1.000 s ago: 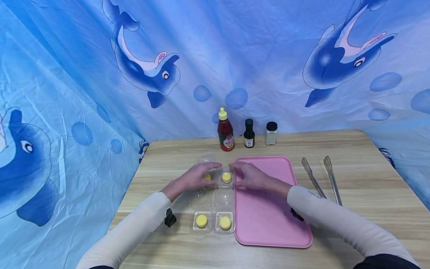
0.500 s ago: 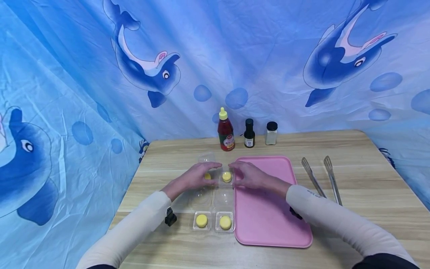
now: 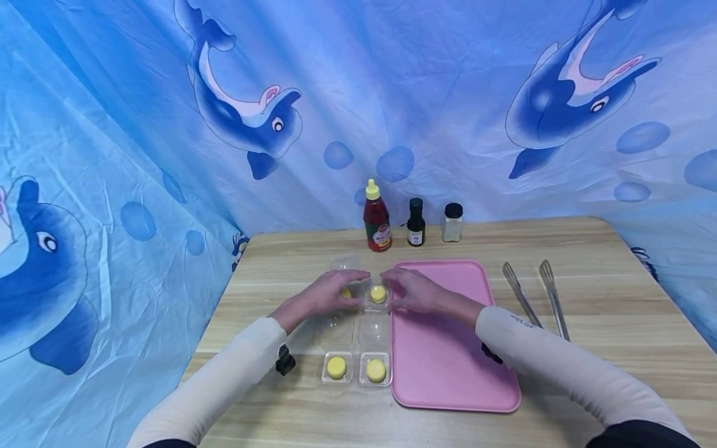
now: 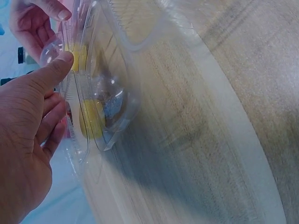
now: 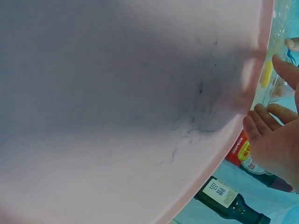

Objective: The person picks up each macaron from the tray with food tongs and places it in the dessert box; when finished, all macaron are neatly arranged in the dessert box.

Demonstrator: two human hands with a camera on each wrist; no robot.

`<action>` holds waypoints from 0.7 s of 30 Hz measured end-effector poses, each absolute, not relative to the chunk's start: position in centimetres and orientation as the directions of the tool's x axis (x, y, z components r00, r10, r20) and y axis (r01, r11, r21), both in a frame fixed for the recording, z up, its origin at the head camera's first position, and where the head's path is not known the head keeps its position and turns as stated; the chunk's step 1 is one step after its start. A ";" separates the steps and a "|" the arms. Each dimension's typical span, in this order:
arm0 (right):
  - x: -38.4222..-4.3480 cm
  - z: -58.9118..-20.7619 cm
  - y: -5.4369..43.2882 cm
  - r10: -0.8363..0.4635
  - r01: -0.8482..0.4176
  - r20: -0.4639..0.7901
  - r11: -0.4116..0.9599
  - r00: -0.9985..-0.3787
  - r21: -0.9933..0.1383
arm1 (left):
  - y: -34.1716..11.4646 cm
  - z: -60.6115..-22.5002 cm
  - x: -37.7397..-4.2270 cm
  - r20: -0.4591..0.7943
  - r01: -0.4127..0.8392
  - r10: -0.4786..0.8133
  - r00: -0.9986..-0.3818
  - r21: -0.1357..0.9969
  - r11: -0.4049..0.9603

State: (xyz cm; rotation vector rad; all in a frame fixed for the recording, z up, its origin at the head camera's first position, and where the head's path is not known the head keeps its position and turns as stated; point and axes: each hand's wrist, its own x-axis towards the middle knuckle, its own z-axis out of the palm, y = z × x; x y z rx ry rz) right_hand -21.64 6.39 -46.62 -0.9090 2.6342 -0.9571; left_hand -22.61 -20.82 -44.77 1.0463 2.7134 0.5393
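Note:
In the head view, my left hand [image 3: 327,294] and right hand [image 3: 417,295] face each other across a small clear plastic box with a round yellow macaron-like sweet [image 3: 378,294] in it. Thumbs and fingers stand spread apart in loose arcs, fingertips right at the box's sides. A second yellow sweet [image 3: 346,293] is partly hidden under my left hand. In the left wrist view, the left thumb [image 4: 60,65] overlaps the clear plastic [image 4: 114,100]. Two more boxes, each with a yellow sweet [image 3: 336,368], lie nearer me, clear domed lids [image 3: 374,328] folded open behind them.
A pink tray [image 3: 456,367] lies right of the boxes, under my right forearm. Metal tongs [image 3: 551,298] rest farther right. At the back stand a red sauce bottle [image 3: 377,223], a dark bottle [image 3: 416,225] and a black-capped jar [image 3: 452,224]. A blue dolphin curtain [image 3: 448,124] hangs behind.

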 end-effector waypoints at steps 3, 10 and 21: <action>-21.6 -46.5 6.4 -0.607 -0.476 0.016 0.605 -0.794 -0.638 | -20.8 -44.7 -22.6 -0.042 0.616 0.681 -0.731 0.389 0.685; -21.6 -46.3 6.3 -0.602 -0.461 -0.006 0.619 -0.799 -0.636 | -20.7 -44.7 -22.8 -0.051 0.612 0.672 -0.739 0.365 0.702; -21.9 -46.3 6.2 -0.611 -0.477 -0.011 0.630 -0.792 -0.613 | -20.4 -44.6 -22.9 -0.070 0.598 0.657 -0.751 0.349 0.721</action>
